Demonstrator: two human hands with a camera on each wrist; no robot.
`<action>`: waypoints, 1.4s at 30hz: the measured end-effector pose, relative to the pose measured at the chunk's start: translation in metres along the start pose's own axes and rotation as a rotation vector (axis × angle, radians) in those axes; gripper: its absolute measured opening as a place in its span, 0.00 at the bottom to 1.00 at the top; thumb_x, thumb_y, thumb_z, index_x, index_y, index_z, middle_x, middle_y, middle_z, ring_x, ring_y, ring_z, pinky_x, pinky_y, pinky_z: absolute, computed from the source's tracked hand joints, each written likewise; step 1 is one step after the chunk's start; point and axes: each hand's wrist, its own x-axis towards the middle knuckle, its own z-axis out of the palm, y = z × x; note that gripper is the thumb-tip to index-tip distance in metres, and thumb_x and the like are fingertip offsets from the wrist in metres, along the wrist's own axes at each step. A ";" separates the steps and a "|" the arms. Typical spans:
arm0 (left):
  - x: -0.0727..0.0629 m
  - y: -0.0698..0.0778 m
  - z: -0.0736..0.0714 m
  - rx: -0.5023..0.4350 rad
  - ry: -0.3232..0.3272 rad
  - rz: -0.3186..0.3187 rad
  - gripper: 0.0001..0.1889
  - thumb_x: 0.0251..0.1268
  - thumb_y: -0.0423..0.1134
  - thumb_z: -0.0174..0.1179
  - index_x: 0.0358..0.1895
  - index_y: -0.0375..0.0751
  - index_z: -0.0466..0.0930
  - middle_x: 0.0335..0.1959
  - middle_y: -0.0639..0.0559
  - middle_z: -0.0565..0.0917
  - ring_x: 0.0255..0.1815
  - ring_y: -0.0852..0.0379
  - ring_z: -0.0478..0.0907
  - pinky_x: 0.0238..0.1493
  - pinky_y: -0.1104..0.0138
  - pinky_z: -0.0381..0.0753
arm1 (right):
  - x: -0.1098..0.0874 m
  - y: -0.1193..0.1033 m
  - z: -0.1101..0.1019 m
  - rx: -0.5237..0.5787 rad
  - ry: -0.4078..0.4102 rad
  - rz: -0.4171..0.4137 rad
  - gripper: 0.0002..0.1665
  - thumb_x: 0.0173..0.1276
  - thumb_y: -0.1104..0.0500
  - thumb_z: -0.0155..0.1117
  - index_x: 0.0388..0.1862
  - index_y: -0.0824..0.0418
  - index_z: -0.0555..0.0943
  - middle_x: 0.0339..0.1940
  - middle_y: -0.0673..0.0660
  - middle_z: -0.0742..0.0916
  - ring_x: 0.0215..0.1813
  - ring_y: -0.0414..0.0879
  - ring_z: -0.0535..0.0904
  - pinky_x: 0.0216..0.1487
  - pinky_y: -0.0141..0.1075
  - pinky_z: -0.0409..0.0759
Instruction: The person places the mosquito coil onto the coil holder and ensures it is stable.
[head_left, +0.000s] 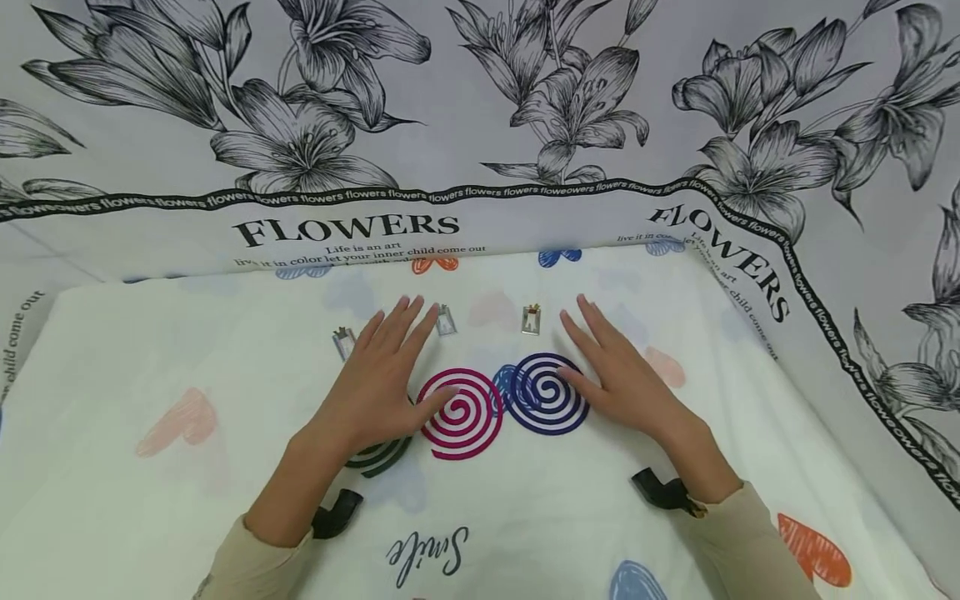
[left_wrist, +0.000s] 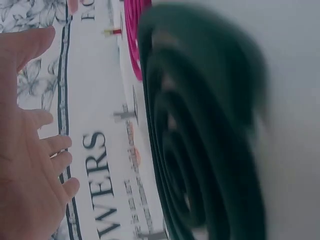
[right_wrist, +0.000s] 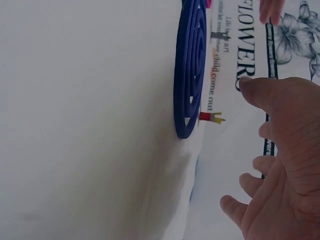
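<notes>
Three spiral coils lie in a row on the white cloth. The dark green coil (head_left: 382,460) is partly hidden beneath my left hand (head_left: 375,387), but shows large in the left wrist view. Beside it is the magenta coil (head_left: 460,409), overlapped by my left thumb in the head view. My right hand (head_left: 630,385) hovers at the right edge of the dark blue coil (head_left: 550,386), its thumb over the rim. Both hands have spread, fairly straight fingers and hold nothing; the wrist views show them raised off the cloth.
Beyond the coils lie three small metal stands: one left (head_left: 343,342), one middle (head_left: 446,320) and one right (head_left: 531,319). The white cloth (head_left: 525,517) bears printed hearts and the word Smile. A flower-printed fabric (head_left: 525,212) rises at the back and right.
</notes>
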 end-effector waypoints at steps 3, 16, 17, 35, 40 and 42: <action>0.006 0.008 0.001 -0.020 -0.023 0.002 0.57 0.63 0.70 0.62 0.88 0.52 0.45 0.90 0.46 0.51 0.92 0.46 0.39 0.91 0.45 0.39 | 0.002 -0.004 0.001 0.020 -0.005 -0.012 0.49 0.80 0.43 0.63 0.89 0.50 0.51 0.92 0.57 0.50 0.91 0.59 0.46 0.86 0.62 0.57; 0.030 0.046 0.017 0.015 -0.143 0.016 0.54 0.64 0.74 0.57 0.87 0.48 0.51 0.90 0.45 0.51 0.92 0.46 0.38 0.91 0.45 0.35 | 0.003 -0.011 0.001 0.104 -0.147 -0.011 0.47 0.74 0.41 0.70 0.84 0.57 0.65 0.86 0.59 0.67 0.86 0.63 0.62 0.84 0.63 0.63; 0.032 0.049 0.017 0.020 -0.148 0.020 0.54 0.64 0.74 0.57 0.87 0.49 0.51 0.89 0.45 0.51 0.92 0.45 0.38 0.91 0.45 0.36 | 0.004 -0.011 0.000 0.106 -0.165 -0.003 0.47 0.73 0.41 0.70 0.84 0.56 0.66 0.85 0.59 0.69 0.85 0.63 0.64 0.83 0.62 0.65; 0.040 0.080 0.035 0.032 -0.287 0.104 0.55 0.65 0.76 0.56 0.86 0.43 0.55 0.89 0.44 0.54 0.92 0.46 0.43 0.91 0.48 0.41 | 0.003 -0.009 -0.006 0.133 -0.242 -0.018 0.62 0.56 0.35 0.83 0.81 0.62 0.68 0.84 0.61 0.71 0.83 0.63 0.68 0.80 0.62 0.70; 0.039 0.081 0.041 0.065 -0.311 0.118 0.57 0.64 0.76 0.58 0.85 0.41 0.55 0.89 0.44 0.54 0.92 0.46 0.43 0.91 0.49 0.42 | 0.003 -0.006 -0.004 0.126 -0.248 -0.036 0.69 0.50 0.34 0.86 0.82 0.65 0.65 0.85 0.64 0.68 0.84 0.66 0.64 0.80 0.64 0.69; 0.039 0.081 0.043 0.078 -0.324 0.117 0.57 0.63 0.76 0.59 0.85 0.41 0.55 0.89 0.44 0.54 0.92 0.46 0.43 0.91 0.49 0.43 | 0.003 -0.005 -0.003 0.127 -0.250 -0.037 0.70 0.47 0.35 0.88 0.81 0.65 0.67 0.85 0.64 0.67 0.84 0.67 0.63 0.79 0.65 0.69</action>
